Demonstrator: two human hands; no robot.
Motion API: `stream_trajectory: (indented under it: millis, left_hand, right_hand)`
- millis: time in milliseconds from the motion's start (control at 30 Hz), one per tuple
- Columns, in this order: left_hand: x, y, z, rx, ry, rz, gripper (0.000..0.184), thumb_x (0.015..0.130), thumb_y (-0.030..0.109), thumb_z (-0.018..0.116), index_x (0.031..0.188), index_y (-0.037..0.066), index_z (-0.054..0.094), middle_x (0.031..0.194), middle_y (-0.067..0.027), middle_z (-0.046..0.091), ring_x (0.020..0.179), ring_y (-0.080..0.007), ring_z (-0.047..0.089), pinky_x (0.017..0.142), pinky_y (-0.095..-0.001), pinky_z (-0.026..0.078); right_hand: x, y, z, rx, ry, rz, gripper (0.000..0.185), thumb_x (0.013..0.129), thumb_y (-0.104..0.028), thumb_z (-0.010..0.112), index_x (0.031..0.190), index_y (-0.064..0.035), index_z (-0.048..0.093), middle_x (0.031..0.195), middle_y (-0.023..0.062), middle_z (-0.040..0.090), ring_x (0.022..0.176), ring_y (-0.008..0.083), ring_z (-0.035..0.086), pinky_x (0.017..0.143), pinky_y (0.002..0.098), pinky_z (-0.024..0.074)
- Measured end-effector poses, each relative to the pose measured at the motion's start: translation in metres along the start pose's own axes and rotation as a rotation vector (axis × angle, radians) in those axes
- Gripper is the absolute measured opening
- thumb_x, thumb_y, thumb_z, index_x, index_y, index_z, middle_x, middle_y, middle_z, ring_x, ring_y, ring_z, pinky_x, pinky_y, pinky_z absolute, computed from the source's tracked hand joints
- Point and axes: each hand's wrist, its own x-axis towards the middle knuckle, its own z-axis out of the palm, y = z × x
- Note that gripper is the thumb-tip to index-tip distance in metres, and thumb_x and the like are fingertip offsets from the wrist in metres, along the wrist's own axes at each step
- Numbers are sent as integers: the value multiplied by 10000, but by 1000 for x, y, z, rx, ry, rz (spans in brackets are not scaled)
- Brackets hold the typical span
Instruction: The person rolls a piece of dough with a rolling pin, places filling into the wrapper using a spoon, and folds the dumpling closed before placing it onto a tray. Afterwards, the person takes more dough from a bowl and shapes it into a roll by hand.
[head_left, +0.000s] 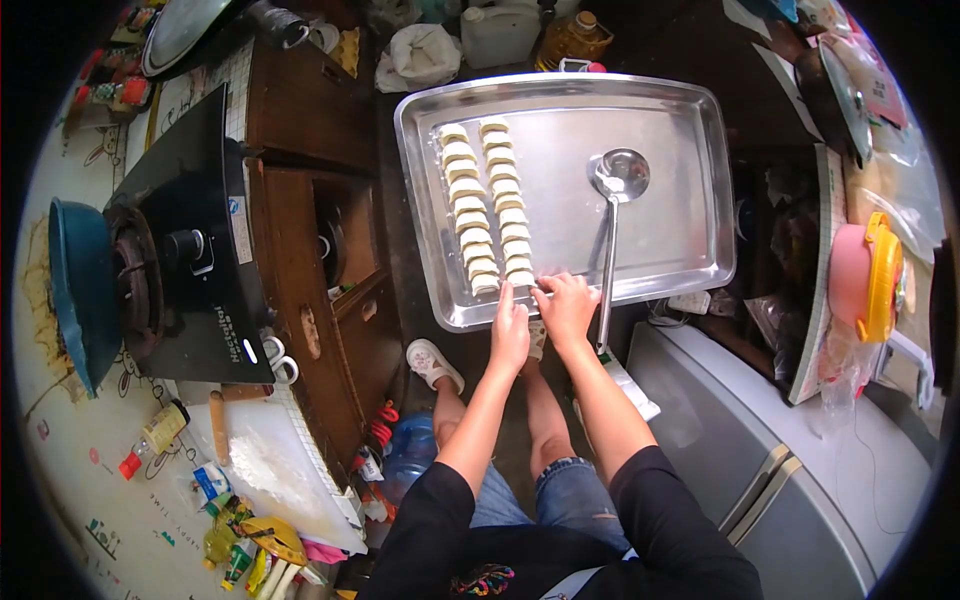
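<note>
A large metal tray (660,240) holds two long rows of pale dough pieces, the left row (467,205) and the right row (507,200). At the near end of the rows is my left hand (510,325), its fingertips at the tray's near edge beside the last pieces. Just to its right, my right hand (567,305) reaches over the same edge, fingers bent towards the last piece of the right row. Whether either hand pinches anything is too small to tell. A metal ladle (612,215) lies in the tray, its handle over the near rim.
Left stand a black gas stove (190,290) with a blue wok (80,290) and a floured white board (280,470) with a rolling pin (218,428). A grey fridge (720,430) is at right. An oil bottle (575,40) stands beyond the tray.
</note>
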Motion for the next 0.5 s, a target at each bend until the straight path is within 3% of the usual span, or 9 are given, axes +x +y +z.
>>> stream_trajectory:
  millis: [500]
  left_hand:
    - [3,16,-2,86,-15,-10,520,886,91,379,1351,-128,303,1426,-290,299,1368,-340,257,1125,-354,185]
  right_hand:
    - [8,-3,6,36,-59,-46,187,699,-169,723,880,-127,702,836,17,641,884,216,573,792,410,366]
